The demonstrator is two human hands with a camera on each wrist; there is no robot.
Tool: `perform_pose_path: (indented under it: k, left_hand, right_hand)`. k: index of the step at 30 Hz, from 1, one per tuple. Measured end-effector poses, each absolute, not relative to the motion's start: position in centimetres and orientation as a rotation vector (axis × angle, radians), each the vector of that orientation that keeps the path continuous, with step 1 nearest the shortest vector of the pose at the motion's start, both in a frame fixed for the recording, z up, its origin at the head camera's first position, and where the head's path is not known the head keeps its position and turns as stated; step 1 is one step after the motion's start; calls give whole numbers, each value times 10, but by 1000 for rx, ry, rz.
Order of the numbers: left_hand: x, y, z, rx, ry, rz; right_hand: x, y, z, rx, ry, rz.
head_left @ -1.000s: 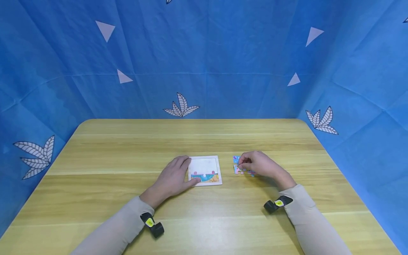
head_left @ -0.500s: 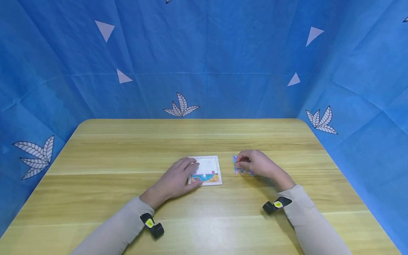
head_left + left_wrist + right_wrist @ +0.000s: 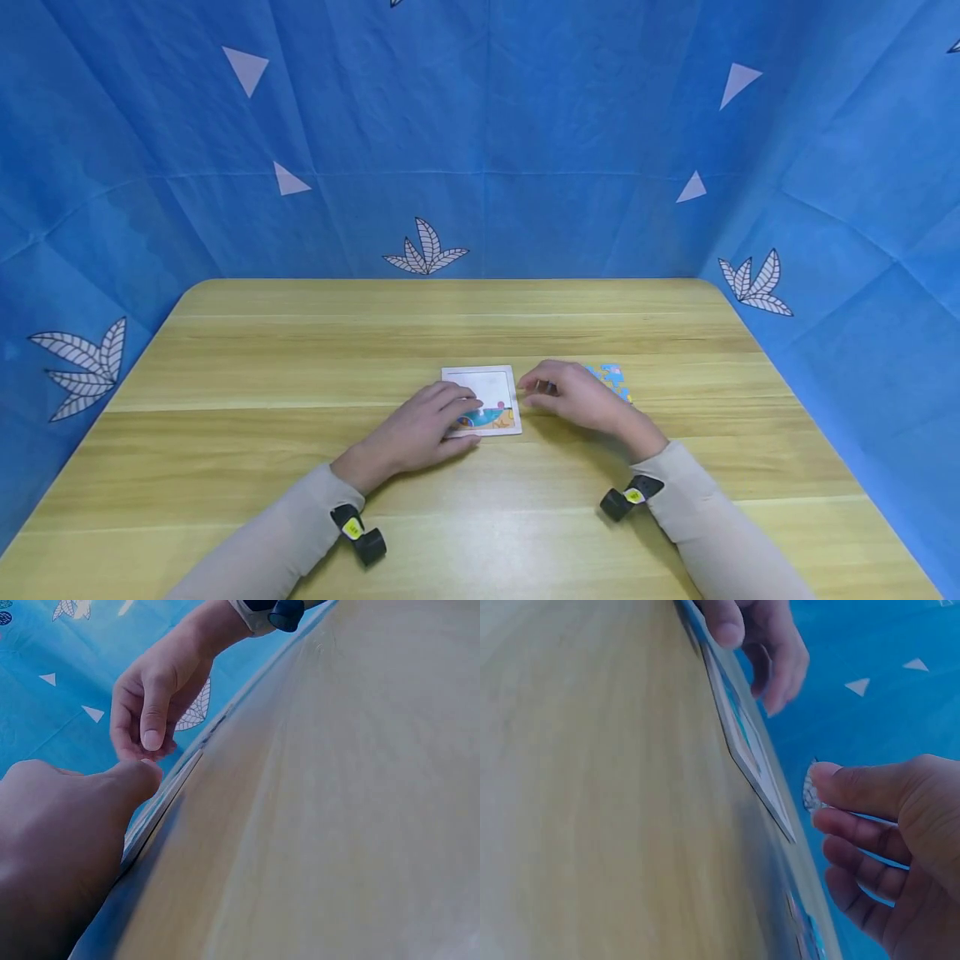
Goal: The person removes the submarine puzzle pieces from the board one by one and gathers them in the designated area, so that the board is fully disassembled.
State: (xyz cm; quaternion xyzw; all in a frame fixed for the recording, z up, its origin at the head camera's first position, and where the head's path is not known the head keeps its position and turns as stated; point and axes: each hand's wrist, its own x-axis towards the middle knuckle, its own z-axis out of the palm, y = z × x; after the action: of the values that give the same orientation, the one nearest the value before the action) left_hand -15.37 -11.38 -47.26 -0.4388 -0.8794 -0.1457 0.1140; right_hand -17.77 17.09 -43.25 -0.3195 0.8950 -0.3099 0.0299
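In the head view, a shallow white-rimmed puzzle tray lies mid-table, its lower strip filled with teal and sandy artwork. My left hand rests over its left side, fingers lightly bent across the picture and thumb by the near edge. Just right of the tray hovers my right hand, its thumb and index finger curved toward each other. The right wrist view shows a small gap between these fingertips, with no clear piece in it. Beyond this hand lie loose blue puzzle pieces; the hand hides some of that group.
The wooden table ends at a straight far edge with rounded corners. A blue cloth backdrop printed with leaves and triangles hangs behind and at both sides. Each wrist wears a small black camera, such as the left one.
My right hand has moved left from the loose pieces toward the tray, uncovering blue pieces on its right. My left hand has slid slightly right over the tray.
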Motion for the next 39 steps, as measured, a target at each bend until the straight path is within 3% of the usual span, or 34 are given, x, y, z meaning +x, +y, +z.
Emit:
perform_pose_path:
  k: [19, 39]
  left_hand:
    - [-152, -115, -473, -1441, -2494, -355]
    - [-156, -115, -477, -1506, -2405, -326]
  right_hand:
    - [-168, 145, -442, -1177, 2722, -759]
    - [-165, 141, -445, -1130, 2782, -724]
